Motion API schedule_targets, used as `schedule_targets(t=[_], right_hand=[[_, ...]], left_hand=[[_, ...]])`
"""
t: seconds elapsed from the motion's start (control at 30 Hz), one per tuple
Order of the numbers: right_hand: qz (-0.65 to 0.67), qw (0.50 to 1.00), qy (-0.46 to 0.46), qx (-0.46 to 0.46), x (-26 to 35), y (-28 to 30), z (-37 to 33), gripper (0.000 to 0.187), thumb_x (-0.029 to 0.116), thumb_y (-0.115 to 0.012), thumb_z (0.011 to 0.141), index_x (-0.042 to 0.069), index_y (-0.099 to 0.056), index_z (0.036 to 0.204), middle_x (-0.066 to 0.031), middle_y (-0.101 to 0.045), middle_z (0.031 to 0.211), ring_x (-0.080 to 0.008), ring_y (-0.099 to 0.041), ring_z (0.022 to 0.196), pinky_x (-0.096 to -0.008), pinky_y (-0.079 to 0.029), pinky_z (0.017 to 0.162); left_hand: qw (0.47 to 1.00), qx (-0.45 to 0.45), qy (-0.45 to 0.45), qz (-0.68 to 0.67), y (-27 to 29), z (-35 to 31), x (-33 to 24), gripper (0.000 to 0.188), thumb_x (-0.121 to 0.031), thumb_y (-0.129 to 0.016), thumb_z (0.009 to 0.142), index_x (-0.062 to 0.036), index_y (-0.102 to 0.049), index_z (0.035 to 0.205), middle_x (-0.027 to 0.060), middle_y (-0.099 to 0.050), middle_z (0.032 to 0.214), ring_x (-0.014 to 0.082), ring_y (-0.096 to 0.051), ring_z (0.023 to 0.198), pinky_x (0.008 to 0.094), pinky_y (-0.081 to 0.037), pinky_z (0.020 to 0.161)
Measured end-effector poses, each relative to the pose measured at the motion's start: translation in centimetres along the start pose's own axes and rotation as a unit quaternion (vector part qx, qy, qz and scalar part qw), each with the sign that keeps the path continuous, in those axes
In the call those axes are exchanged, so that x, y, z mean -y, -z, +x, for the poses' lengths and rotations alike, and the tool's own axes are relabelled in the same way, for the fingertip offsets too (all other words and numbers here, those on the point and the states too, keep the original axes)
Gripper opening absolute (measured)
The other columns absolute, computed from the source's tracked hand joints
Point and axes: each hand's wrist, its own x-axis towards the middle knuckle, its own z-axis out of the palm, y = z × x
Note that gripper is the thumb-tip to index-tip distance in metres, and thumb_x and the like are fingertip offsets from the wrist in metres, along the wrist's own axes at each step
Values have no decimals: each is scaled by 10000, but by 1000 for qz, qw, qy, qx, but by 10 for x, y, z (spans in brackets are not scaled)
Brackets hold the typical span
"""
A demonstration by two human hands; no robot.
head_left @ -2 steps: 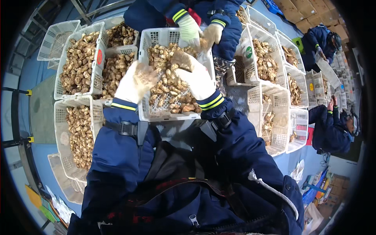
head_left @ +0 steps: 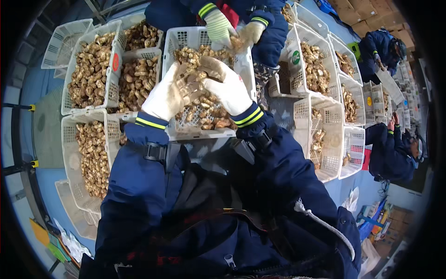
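My left hand (head_left: pixel 168 93), in a white glove with soiled fingers, is over the near part of a white plastic crate (head_left: pixel 204 135). Its fingers are apart and point toward my right hand. My right hand (head_left: pixel 227 90), gloved likewise, curls its thumb and fingers around a small knobbly mushroom (head_left: pixel 201 76), partly hidden between the hands. Below them, more brown-and-cream mushrooms (head_left: pixel 216 122) lie loose in the crate. At its far side, a co-worker's gloved hands (head_left: pixel 236 36) pinch a brown piece together.
At left stand white crates of mushrooms (head_left: pixel 93 69), some stacked. More filled crates (head_left: pixel 316 69) stand at right, beside a partly filled crate (head_left: pixel 331 135). Two other people (head_left: pixel 395 149) work at far right. Cardboard boxes (head_left: pixel 367 14) are piled behind.
My left hand has moved up and right, closer to my right hand, and its fingers have spread. My right hand has shifted slightly left. The co-worker's hands have moved a little.
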Motion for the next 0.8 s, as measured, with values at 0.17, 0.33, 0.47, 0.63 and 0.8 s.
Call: schedule_targets(t=[0.17, 0.33, 0.47, 0.63, 0.8], right_hand=[[-8, 992, 63, -111, -2, 14, 11, 529, 69, -611, 889, -35, -424, 1372, -134, -561, 1295, -187, -552, 1163, -304, -440, 984], [-32, 991, -126, -34, -95, 66, 14, 498, 166, -608, 905, -15, -479, 1351, -139, -578, 1304, -189, -572, 1146, -301, -448, 963], [-550, 812, -63, 186, -168, 66, 17, 440, 200, -566, 873, 69, -533, 1292, -190, -573, 1283, -307, -561, 1167, -380, -434, 995], [-663, 713, -7, 228, -196, 27, 44, 502, 213, -593, 788, 94, -524, 1270, -178, -556, 1218, -331, -546, 1122, -419, -450, 940], [-712, 652, -112, 236, -184, 28, 34, 403, 363, -637, 821, 70, -608, 1096, -161, -619, 1112, -300, -612, 1029, -408, -494, 867]], left_hand=[[996, 75, -40, 41, 10, 13, -3, 338, -103, -471, 985, -22, -469, 1313, 141, -601, 1165, 188, -641, 849, 236, -553, 704], [990, 21, -130, -45, 18, -1, -28, 342, -66, -411, 985, 7, -489, 1310, 154, -601, 1168, 228, -632, 933, 250, -531, 738], [970, 31, -190, 151, 7, -5, -33, 371, -108, -449, 989, -40, -473, 1352, 143, -627, 1097, 191, -616, 877, 234, -504, 675], [983, 17, -183, 20, 11, -10, -30, 370, -115, -419, 996, 5, -454, 1344, 136, -620, 1126, 200, -620, 950, 243, -514, 744], [978, 90, -178, -56, 23, -5, -29, 352, -117, -407, 999, 31, -470, 1313, 135, -600, 1178, 215, -612, 972, 262, -511, 782]])
